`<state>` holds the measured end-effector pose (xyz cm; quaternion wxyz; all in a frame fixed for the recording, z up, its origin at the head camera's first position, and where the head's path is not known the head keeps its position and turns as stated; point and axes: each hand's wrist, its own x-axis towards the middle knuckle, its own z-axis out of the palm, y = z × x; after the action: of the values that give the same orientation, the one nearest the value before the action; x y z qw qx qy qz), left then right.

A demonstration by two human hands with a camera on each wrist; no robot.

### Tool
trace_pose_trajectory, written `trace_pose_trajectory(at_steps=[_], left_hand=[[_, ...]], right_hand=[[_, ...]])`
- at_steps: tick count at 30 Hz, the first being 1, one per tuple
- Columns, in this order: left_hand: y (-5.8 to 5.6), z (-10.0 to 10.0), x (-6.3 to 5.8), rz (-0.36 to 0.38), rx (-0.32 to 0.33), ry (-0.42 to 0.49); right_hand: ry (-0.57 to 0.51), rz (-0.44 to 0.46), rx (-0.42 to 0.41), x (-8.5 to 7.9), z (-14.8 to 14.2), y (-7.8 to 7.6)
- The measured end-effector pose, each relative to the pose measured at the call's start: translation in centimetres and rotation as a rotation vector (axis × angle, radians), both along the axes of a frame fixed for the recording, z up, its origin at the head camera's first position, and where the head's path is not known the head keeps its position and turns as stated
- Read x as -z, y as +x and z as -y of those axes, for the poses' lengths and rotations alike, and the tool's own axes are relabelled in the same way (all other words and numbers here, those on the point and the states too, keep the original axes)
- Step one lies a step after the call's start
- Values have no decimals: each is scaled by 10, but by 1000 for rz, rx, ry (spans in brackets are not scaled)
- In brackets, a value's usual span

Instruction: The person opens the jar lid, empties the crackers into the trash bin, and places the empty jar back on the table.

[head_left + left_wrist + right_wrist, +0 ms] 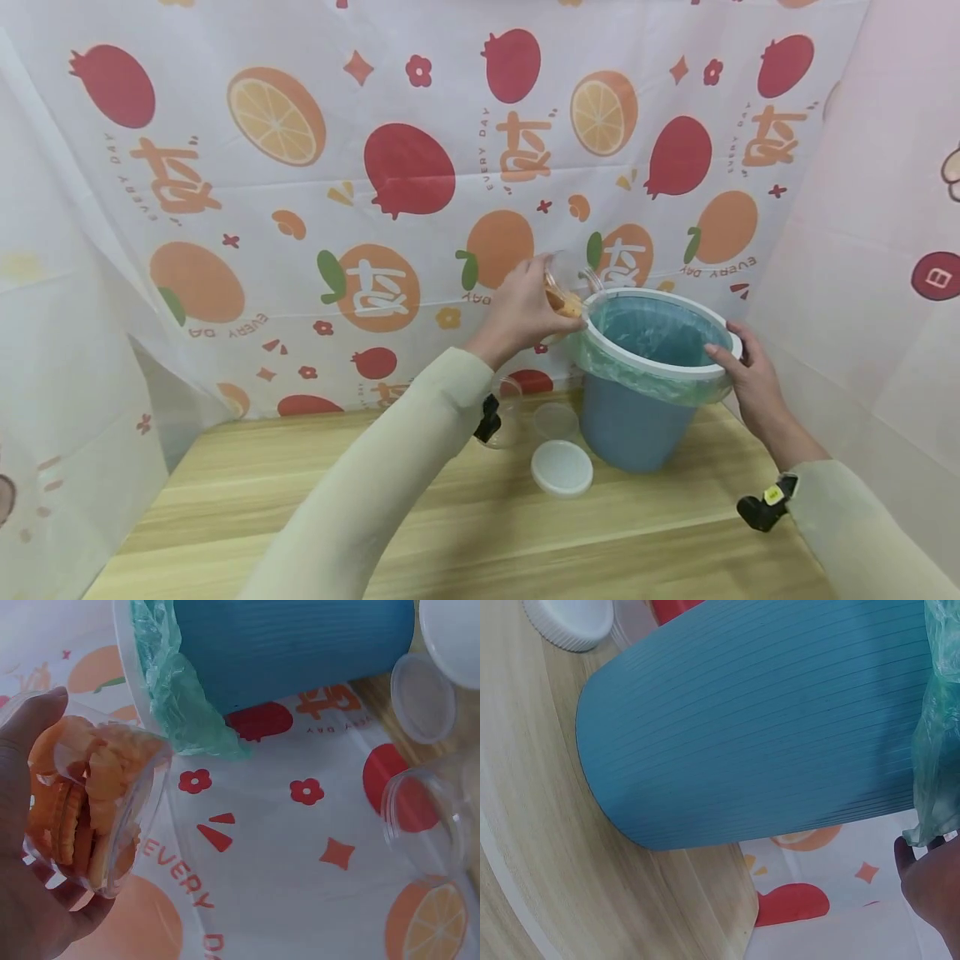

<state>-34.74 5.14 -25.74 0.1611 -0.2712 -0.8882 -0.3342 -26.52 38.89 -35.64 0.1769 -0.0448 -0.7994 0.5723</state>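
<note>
My left hand (517,312) grips a clear plastic jar (564,271), tilted with its mouth towards the bin. Orange-brown biscuits (105,780) lie inside the jar, seen up close in the left wrist view. The jar overlaps the left side of the bin's white rim (637,360) in the head view. A blue trash bin (630,425) stands on the table, leaning slightly, lined with a thin green bag (622,375) folded over its edge. On the far side, my right hand (757,387) holds the rim with its thumb over the top.
Left of the bin stands another clear jar (501,421). Beside it lie a clear round lid (556,422) and a white ridged lid (562,468) on the wooden table (480,533). Fruit-printed cloth (420,83) hangs behind the table and along both sides.
</note>
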Motion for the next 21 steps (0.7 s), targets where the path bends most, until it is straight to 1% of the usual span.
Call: trace_pose_trajectory(at_steps=[3, 8, 13, 16, 21], left_hand=[[-4, -8, -5, -43, -14, -90], [-8, -22, -12, -107, 2, -202], [-11, -32, -13, -199, 1, -346], [-12, -35, -12, -264, -10, -431], [-14, -37, -13, -344, -13, -545]], right_hand=[[-14, 3, -2, 0, 1, -2], [-19, 6, 9, 1, 1, -2], [-21, 8, 13, 1, 0, -3], [-29, 11, 8, 0, 1, -3], [-40, 8, 11, 0, 0, -1]])
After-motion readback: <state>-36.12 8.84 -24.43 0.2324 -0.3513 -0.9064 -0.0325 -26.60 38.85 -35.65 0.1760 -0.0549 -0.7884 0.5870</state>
